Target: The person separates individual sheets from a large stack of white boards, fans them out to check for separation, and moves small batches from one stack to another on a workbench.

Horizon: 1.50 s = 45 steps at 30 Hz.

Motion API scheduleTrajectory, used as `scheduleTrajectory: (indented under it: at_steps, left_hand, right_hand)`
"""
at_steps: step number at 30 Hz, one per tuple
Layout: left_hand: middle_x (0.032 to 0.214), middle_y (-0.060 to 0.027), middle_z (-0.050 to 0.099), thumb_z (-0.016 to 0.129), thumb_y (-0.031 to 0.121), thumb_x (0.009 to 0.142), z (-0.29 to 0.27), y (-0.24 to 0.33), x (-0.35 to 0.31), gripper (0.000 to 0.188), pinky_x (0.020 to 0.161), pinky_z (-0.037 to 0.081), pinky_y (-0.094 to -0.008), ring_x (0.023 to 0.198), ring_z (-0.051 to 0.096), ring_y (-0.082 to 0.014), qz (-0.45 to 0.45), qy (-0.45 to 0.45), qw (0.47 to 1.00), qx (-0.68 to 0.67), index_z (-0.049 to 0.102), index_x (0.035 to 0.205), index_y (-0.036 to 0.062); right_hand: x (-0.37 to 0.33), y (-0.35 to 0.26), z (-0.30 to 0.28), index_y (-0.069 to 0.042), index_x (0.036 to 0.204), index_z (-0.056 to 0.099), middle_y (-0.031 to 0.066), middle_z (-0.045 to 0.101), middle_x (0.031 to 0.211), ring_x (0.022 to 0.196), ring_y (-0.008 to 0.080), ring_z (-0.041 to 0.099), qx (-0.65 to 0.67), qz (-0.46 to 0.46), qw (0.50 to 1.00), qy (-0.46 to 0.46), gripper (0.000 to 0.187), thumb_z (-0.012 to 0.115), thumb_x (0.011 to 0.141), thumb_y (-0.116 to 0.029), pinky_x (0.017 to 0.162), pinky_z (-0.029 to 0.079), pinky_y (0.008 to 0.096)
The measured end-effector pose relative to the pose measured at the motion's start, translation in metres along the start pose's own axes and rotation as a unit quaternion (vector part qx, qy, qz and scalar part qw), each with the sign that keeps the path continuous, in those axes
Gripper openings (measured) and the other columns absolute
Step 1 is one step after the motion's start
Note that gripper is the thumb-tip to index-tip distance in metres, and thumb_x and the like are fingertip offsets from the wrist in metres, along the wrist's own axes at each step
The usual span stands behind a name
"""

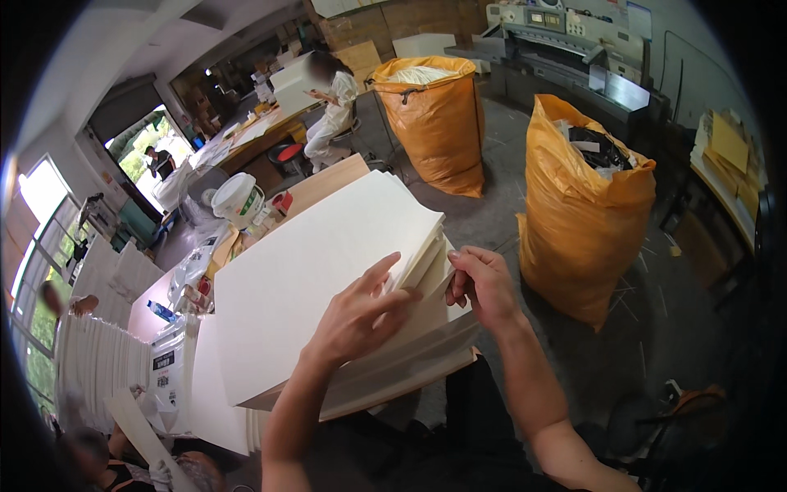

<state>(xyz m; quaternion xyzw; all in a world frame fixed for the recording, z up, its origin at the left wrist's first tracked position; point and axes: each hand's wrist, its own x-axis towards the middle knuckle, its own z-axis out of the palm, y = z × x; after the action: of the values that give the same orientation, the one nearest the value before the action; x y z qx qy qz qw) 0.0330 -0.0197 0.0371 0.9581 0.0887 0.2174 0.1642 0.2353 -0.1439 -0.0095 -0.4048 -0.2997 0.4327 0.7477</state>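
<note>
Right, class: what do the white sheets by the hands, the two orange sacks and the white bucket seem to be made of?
White sheets: probably paper or thin card, matt; many thin edges show, and a corner curves.
Nearer sack and farther sack: likely plastic, slightly glossy, with light-catching creases; woven or film, I can't tell.
Bucket: probably plastic, smooth, with a rounded rim.

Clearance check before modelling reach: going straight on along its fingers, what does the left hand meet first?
Probably the fanned white sheets at the stack's right edge, close ahead of the left hand; depth is unclear, so they may already touch.
</note>
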Motion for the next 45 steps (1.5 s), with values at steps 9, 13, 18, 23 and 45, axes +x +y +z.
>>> scheduleTrajectory:
  at_steps: [9,13,18,23,45]
  left_hand:
    - [0.147,-0.0178,0.056,0.093,0.018,0.070,0.005,-0.004,0.001,0.053,0.102,0.057,-0.0463,0.121,0.066,-0.0389,0.019,0.007,0.999,-0.047,0.074,0.120,0.0235]
    - [0.148,-0.0189,0.054,0.090,0.019,0.075,0.006,-0.019,-0.010,0.054,0.095,0.058,-0.0432,0.119,0.067,-0.0392,0.037,0.019,0.997,-0.068,0.072,0.125,0.0285]
    - [0.155,-0.0221,0.046,0.076,0.043,0.089,0.018,-0.016,-0.017,0.052,0.099,0.055,-0.0468,0.119,0.064,-0.0422,0.113,-0.013,0.991,0.067,0.063,0.138,0.0323]
    - [0.168,-0.0221,0.029,0.071,0.044,0.092,0.028,0.014,-0.013,0.086,0.113,0.038,-0.0658,0.136,0.049,-0.0512,0.073,-0.067,0.971,0.219,0.026,0.165,0.0347]
    - [0.126,-0.0104,0.068,0.083,0.035,0.081,0.016,-0.002,-0.039,0.064,0.094,0.056,-0.0408,0.109,0.067,-0.0274,-0.007,0.012,0.988,0.156,0.063,0.136,0.0089]
  right_hand:
    - [-0.011,0.002,-0.009,-0.006,0.074,0.055,0.0047,0.059,0.067,0.060,0.0175,0.060,-0.017,-0.031,0.998,0.047,0.034,0.062,0.102,-0.023,0.053,0.043,0.0310]
    - [-0.036,0.032,-0.003,-0.003,0.092,0.064,0.0142,0.063,0.082,0.076,0.0317,0.064,-0.510,-0.347,0.775,0.137,0.023,0.072,0.090,-0.024,0.068,0.052,0.0423]
    - [-0.053,0.031,0.016,-0.008,0.120,0.072,0.0218,0.069,0.105,0.111,0.0429,0.062,-0.626,-0.297,0.707,-0.141,0.040,0.073,0.086,-0.029,0.105,0.044,0.0514]
    - [-0.045,0.027,-0.001,-0.002,0.116,0.073,0.0267,0.069,0.116,0.116,0.0471,0.060,-0.601,-0.166,0.759,-0.187,0.042,0.076,0.084,-0.030,0.104,0.046,0.0517]
    - [-0.050,0.019,0.011,0.001,0.126,0.066,0.0276,0.067,0.119,0.117,0.0431,0.062,-0.622,-0.097,0.753,-0.189,0.054,0.074,0.093,-0.040,0.103,0.048,0.0478]
